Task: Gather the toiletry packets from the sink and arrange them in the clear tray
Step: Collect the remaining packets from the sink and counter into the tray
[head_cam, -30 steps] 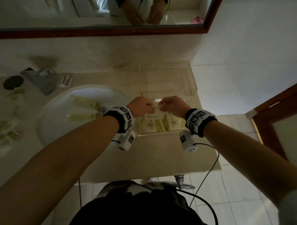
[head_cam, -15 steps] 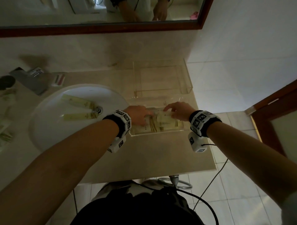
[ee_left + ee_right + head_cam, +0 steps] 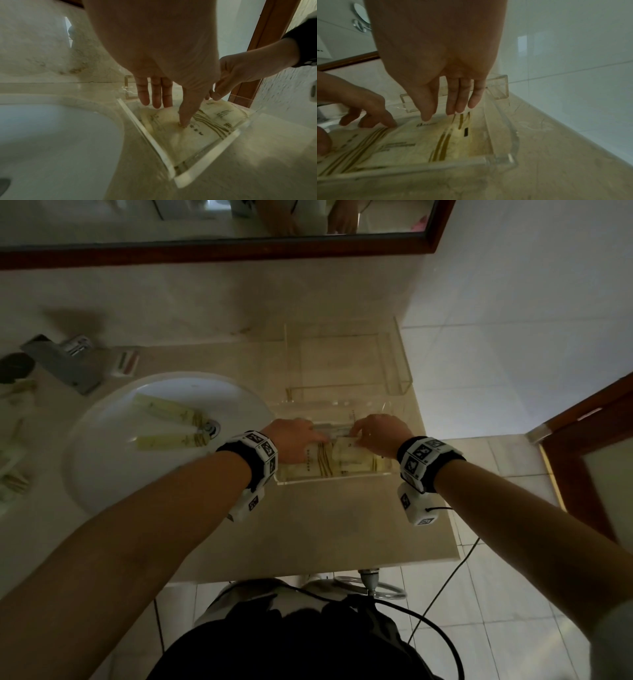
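Note:
The clear tray (image 3: 337, 478) stands on the counter just right of the white sink (image 3: 113, 474) and holds several cream packets with gold stripes (image 3: 329, 463). Both hands reach down into it. My left hand (image 3: 323, 436) has straight fingers, and its thumb presses on a packet (image 3: 173, 135). My right hand (image 3: 356, 436) touches the top edge of the packets (image 3: 412, 146) with straight fingertips (image 3: 453, 111) and grips nothing. Two long cream packets lie in the sink, one (image 3: 171, 412) above the other (image 3: 168, 441), both ending near the drain.
A taller clear box (image 3: 397, 361) stands behind the tray against the wall. A grey faucet (image 3: 65, 361), a small striped packet (image 3: 125, 364) and more packets (image 3: 13, 474) sit left of the sink. The counter ends just right of the tray, and a wooden door frame (image 3: 582, 440) stands beyond.
Both hands held a packet between them above the tray a second ago. They have lowered into the tray, let the packet go and now press on the packets.

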`<state>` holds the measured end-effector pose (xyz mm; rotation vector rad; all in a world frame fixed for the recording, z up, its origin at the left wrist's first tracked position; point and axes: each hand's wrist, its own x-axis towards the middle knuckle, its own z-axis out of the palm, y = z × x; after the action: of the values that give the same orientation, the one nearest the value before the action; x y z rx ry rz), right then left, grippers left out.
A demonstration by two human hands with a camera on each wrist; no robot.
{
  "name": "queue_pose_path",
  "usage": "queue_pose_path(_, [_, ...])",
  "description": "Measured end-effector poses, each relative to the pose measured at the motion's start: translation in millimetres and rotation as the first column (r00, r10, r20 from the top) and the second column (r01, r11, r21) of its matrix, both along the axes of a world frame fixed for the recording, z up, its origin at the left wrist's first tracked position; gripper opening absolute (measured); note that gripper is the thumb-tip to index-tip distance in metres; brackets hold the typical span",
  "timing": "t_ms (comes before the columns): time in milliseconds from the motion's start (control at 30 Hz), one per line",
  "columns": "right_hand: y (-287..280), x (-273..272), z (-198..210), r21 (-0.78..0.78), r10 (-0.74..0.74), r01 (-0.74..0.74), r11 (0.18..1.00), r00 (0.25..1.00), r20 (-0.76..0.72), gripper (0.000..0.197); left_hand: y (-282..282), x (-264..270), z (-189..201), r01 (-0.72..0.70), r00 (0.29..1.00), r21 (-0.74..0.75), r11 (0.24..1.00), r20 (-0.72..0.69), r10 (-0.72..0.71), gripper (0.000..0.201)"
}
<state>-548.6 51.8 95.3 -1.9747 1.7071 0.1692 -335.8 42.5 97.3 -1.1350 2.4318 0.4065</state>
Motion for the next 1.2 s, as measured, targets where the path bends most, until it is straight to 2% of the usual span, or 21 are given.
queue_pose_path(133, [2.5,-0.7,-0.7,-0.064,0.052,-0.052,0.997,0.999,-0.010,0.030,0.8,1.6,1.2,0.006,1.000,-0.044,0.999,-0.019,-0.007,0.061])
queue_pose_path(467, [6.0,3.9,3.0,0.045,0.185,-0.182,0.982,0.981,-0.065,0.049,5.0,3.6,-2.8,0.040,0.999,-0.034,0.999,0.026,-0.039,0.074])
queue_pose_path(700, [9.1,4.1,3.9,0.015,0.227,-0.227,0.974,0.970,-0.089,0.061,5.2,6.7,-1.5,0.028,0.999,-0.038,0.999,0.036,-0.027,0.082])
queue_pose_path(867, [9.9,5.7,5.0,-0.036,0.249,-0.253,0.967,0.964,-0.097,0.056,5.8,7.1,-2.4,0.042,0.997,-0.039,0.998,0.070,-0.040,0.084])
queue_pose_path(1000, [12.1,7.9,3.0,-0.009,0.290,-0.295,0.955,0.944,-0.160,0.057,6.9,7.4,-5.7,0.033,0.996,-0.039,0.999,0.083,-0.030,0.084])
queue_pose_path(1200, [9.5,10.0,3.0,-0.006,0.258,-0.262,0.965,0.955,-0.148,0.064,6.8,11.3,-6.4,0.021,0.999,-0.044,0.999,0.036,-0.019,0.081])
